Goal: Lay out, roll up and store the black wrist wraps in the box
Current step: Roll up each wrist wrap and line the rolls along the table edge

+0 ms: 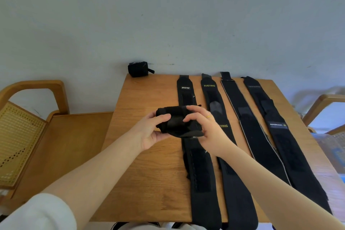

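Note:
A rolled black wrist wrap (pixel 176 121) is held above the wooden table (pixel 145 155), over its middle. My left hand (pixel 153 132) grips the roll from the left and below. My right hand (pixel 207 130) pinches its right end, where a loose flap hangs down. Several black wrist wraps lie flat in a row on the table: one (pixel 197 170) under the roll, one with yellow lettering (pixel 231 183), one with pale edging (pixel 255 136) and one at the right (pixel 287 147). Another rolled wrap (pixel 138 69) stands at the table's far left corner. No box is in view.
A wooden bench seat (pixel 61 145) adjoins the table on the left, with a cane-backed chair (pixel 16 136) beyond it. Another wooden chair (pixel 324 110) stands at the right. A pale wall rises behind the table.

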`<state>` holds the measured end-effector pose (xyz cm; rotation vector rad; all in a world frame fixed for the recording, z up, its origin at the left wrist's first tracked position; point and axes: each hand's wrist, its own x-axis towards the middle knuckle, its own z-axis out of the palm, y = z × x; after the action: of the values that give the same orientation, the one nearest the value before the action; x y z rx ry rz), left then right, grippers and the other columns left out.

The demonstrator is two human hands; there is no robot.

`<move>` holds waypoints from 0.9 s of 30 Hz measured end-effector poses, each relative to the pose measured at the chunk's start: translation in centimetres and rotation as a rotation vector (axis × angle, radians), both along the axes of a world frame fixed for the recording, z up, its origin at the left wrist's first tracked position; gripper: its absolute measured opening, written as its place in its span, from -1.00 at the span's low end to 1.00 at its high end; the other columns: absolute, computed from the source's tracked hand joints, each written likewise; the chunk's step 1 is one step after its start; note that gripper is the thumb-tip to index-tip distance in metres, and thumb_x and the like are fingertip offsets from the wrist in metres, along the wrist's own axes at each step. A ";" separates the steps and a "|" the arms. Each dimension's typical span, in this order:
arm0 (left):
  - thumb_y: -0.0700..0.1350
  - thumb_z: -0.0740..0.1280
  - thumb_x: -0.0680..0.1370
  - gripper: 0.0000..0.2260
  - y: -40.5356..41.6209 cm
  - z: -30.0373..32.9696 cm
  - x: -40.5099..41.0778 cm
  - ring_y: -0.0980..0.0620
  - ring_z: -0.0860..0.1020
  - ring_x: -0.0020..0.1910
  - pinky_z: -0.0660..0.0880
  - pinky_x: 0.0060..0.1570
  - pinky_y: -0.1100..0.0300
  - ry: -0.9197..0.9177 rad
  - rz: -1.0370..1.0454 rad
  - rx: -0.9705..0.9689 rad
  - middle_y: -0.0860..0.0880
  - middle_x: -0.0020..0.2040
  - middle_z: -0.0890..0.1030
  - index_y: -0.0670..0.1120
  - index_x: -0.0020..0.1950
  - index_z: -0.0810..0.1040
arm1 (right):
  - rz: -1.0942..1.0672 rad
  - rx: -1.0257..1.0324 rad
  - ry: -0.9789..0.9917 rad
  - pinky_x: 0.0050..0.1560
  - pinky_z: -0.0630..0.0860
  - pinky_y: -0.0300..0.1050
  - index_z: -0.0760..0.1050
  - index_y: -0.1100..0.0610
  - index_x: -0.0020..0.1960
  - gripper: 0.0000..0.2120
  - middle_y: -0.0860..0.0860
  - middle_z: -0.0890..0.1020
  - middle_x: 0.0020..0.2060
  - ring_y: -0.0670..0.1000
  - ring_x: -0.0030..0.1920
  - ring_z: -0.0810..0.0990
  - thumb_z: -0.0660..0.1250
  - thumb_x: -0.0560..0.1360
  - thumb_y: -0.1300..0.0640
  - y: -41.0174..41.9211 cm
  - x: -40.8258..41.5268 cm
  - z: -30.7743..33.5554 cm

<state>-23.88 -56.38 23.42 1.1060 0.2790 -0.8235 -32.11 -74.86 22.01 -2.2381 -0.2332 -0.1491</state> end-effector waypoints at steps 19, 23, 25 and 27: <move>-0.36 0.35 0.48 -0.69 -0.5 0.6 -1.3 -0.04 0.59 0.05 0.63 -0.10 0.06 -0.544 -0.223 0.283 0.00 0.15 0.49 0.02 0.07 0.49 | -0.046 0.086 0.094 0.12 0.50 -0.27 0.54 0.03 0.07 -0.81 -0.21 0.55 -0.02 -0.22 0.03 0.54 0.34 0.51 0.24 0.4 2.5 3.2; -0.37 0.33 0.50 -0.70 0.9 -0.4 -1.5 -0.06 0.59 0.08 0.61 -0.02 -0.03 -0.469 -0.268 0.244 -0.07 0.18 0.50 -0.05 0.13 0.49 | -0.056 0.012 0.123 0.12 0.52 -0.14 0.59 0.15 0.06 -0.85 -0.10 0.56 0.01 -0.08 0.05 0.55 0.37 0.49 0.21 1.2 2.8 1.8; -0.33 0.31 0.52 -0.72 1.2 -1.0 -1.7 -0.11 0.58 0.12 0.58 0.04 -0.08 -0.400 -0.272 0.177 -0.12 0.19 0.50 -0.08 0.19 0.46 | -0.071 0.041 0.134 0.12 0.51 -0.13 0.59 0.15 0.05 -0.86 -0.07 0.54 0.01 -0.05 0.05 0.53 0.36 0.49 0.20 1.7 2.7 1.4; -0.25 0.30 0.54 -0.76 1.1 -1.0 -1.9 -0.13 0.57 0.13 0.56 0.07 -0.09 -0.346 -0.292 0.119 -0.14 0.18 0.50 -0.09 0.20 0.43 | -0.073 0.052 0.112 0.10 0.50 -0.16 0.57 0.12 0.03 -0.88 -0.05 0.54 -0.02 -0.04 0.03 0.53 0.36 0.49 0.20 2.1 2.5 1.3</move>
<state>-25.74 -55.32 22.45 1.3992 -0.1285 -0.8625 -29.58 -72.77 23.33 -2.1963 -0.0868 -0.0679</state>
